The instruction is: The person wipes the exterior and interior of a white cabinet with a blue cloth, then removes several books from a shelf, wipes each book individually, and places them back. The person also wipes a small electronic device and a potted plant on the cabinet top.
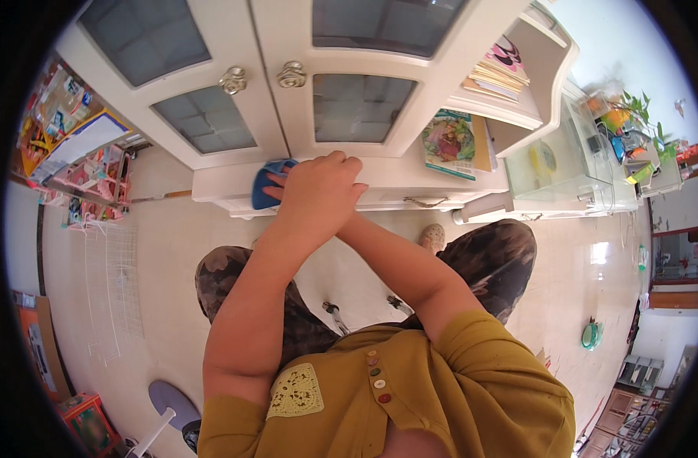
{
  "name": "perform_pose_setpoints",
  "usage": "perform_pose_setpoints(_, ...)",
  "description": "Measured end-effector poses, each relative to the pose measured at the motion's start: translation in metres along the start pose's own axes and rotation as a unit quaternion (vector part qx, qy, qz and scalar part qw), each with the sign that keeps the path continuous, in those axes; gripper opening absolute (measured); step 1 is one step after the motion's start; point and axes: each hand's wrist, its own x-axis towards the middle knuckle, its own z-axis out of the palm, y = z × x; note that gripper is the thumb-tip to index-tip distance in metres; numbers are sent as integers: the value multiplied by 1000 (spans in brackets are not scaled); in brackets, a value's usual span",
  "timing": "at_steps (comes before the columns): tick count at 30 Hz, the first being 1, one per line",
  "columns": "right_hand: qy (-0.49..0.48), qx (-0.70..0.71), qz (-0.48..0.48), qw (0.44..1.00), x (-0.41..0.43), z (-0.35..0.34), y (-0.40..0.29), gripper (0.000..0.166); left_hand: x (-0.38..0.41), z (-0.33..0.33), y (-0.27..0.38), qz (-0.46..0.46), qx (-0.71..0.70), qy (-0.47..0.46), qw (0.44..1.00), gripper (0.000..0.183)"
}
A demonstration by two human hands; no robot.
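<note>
A blue cloth (pixel 264 189) lies bunched over the front edge of a white cabinet's ledge (pixel 383 172), below the closed glass-paned doors. The fingers of my right hand (pixel 277 184) show on the cloth; the rest of that hand is hidden under my left hand. Above it, my left hand (pixel 326 186) crosses over my right hand and wrist with bent fingers, its thumb to the right. Whether it holds anything is not visible.
An illustrated book (pixel 452 143) stands on the ledge at right, below a shelf with stacked papers (pixel 498 80). A glass tank (pixel 555 154) stands farther right. Two ornate knobs (pixel 233 80) project from the doors. A white wire rack (pixel 111 286) is on the left floor.
</note>
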Motion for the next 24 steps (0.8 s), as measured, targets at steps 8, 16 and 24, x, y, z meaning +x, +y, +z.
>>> perform_pose_setpoints(8, 1, -260, 88, 962, -79, -88, 10, 49, 3, 5, 23, -20, -30, -19, 999, 20)
perform_pose_setpoints(16, 12, -249, 156, 956, -138, -150, 17, 55, 1, 29, 53, -2, -30, 26, 999, 24)
perform_pose_setpoints(24, 42, -283, 193, 938, -209, -221, 27, 58, 8, 67, 101, -46, -42, 0, 998, 22)
